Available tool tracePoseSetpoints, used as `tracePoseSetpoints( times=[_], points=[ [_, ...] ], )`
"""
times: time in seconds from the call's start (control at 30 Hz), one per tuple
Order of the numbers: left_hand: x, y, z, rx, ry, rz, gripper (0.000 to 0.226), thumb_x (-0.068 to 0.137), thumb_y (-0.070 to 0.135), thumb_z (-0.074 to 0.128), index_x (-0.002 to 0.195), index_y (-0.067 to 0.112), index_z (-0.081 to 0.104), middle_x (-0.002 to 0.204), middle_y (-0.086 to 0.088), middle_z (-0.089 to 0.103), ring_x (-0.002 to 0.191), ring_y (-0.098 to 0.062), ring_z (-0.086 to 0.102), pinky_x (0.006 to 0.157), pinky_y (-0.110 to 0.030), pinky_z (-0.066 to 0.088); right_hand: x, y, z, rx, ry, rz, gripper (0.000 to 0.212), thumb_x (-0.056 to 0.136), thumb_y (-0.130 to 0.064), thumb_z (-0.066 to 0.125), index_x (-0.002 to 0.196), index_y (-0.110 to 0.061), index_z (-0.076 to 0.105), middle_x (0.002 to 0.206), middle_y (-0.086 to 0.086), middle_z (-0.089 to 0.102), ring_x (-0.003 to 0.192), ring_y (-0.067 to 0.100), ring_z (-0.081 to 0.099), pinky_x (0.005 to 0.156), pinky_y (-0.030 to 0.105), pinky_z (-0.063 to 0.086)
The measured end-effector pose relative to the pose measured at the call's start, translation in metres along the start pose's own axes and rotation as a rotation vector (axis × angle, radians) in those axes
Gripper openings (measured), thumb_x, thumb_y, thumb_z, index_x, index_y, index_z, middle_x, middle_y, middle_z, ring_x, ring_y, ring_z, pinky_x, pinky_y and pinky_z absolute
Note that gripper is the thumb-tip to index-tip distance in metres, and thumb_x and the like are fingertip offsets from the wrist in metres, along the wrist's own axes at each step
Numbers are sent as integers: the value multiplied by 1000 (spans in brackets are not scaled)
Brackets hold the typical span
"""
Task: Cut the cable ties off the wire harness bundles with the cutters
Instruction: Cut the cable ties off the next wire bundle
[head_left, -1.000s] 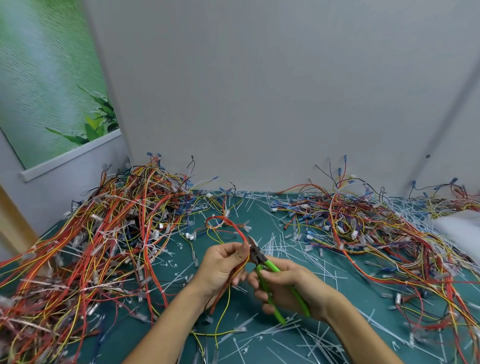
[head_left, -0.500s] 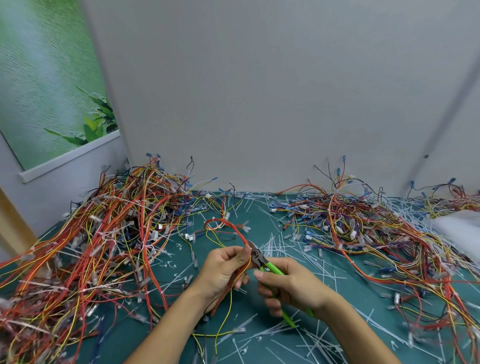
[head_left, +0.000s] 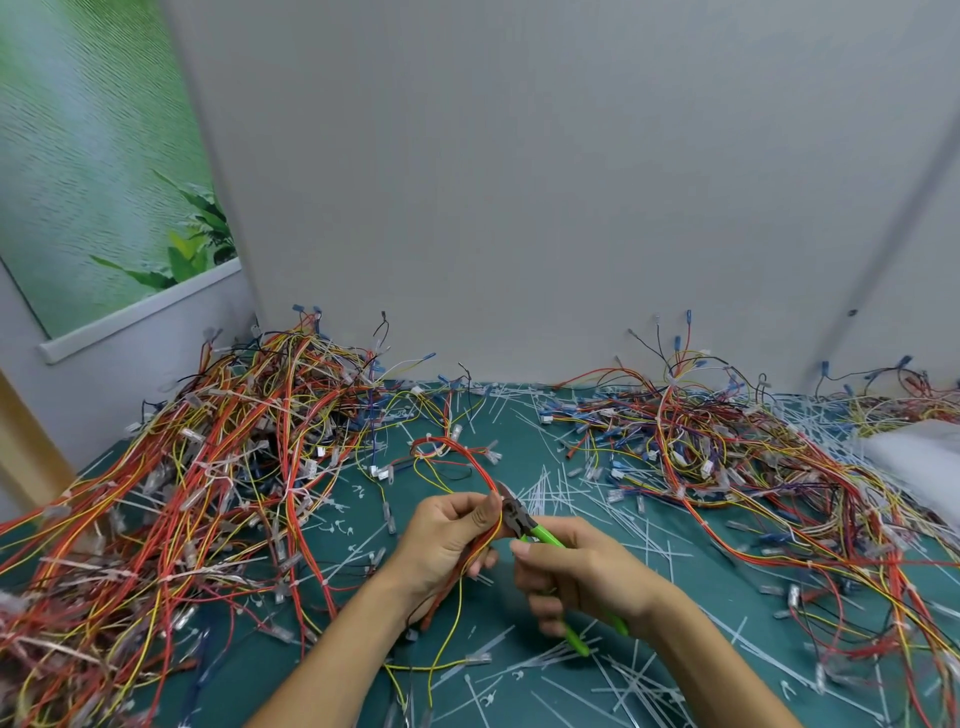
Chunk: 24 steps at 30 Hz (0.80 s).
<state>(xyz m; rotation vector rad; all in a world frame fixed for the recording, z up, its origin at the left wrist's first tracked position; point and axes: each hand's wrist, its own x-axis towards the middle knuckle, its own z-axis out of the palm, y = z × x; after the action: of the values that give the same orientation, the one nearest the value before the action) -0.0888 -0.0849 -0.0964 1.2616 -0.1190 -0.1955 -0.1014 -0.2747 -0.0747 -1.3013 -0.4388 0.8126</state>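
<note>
Single head-worn wide-angle view, facing forward and down, close over green table (head_left: 524, 441)

2 hands (head_left: 447, 535) (head_left: 587, 571), 1 pr cutters (head_left: 545, 535), 2 piles (head_left: 208, 467) (head_left: 727, 457)

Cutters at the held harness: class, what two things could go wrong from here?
1. The cutters sit beside the fingertips of the left hand, which pinches the wire harness: a slip could nick skin.
2. Their tip lies against red and yellow wires, so a wire might get cut.
</note>
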Motion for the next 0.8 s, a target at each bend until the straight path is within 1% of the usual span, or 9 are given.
tracePoseSetpoints(
  times=[0.07,0.2,0.3,0.47,0.53,0.67,0.8],
  points=[
    [-1,1,1,-2,-12,4,76,44,66,93,78,1,72,59,-11,67,32,-13,45,36,-16,35,-1,1,-1,-35,6,2,12,102,-28,63,99,-21,72,69,-2,34,54,15,35,52,26,38],
    [-3,2,2,-3,-15,7,85,42,65,93,86,-5,70,67,-17,71,33,-13,46,35,-14,35,-1,2,-3,-62,20,7,9,101,-26,66,101,-21,73,67,-4,31,54,14,31,51,25,33],
    [-2,3,2,-4,-9,4,87,40,64,94,85,-5,70,70,-19,72,33,-14,46,34,-15,36,0,2,-3,-71,33,11,10,100,-26,68,103,-19,73,67,-3,32,53,14,31,51,25,33],
    [-4,4,3,15,-3,-7,91,39,66,93,88,-6,68,65,-14,70,35,-14,50,33,-15,35,-1,-1,-1,-39,15,16,9,98,-25,67,101,-19,73,69,0,32,55,15,33,51,25,35],
    [-5,5,4,18,-1,-6,92,39,67,93,88,-7,67,64,-12,70,36,-14,50,33,-15,35,-2,-2,-1,-8,-7,20,9,99,-25,65,100,-19,72,72,2,32,58,16,35,54,27,38],
    [-5,5,5,22,-7,-1,86,40,66,93,83,-3,68,59,-8,67,35,-14,49,33,-15,34,-1,-1,-1,33,-39,14,12,100,-23,63,105,-15,69,74,4,33,61,18,39,58,30,42],
    [-4,4,3,33,-9,-3,81,44,66,92,83,-1,71,60,-9,67,36,-14,49,34,-16,35,-1,0,-2,-40,7,12,13,101,-30,64,101,-19,70,71,0,37,57,17,37,54,28,41]
  ],
)
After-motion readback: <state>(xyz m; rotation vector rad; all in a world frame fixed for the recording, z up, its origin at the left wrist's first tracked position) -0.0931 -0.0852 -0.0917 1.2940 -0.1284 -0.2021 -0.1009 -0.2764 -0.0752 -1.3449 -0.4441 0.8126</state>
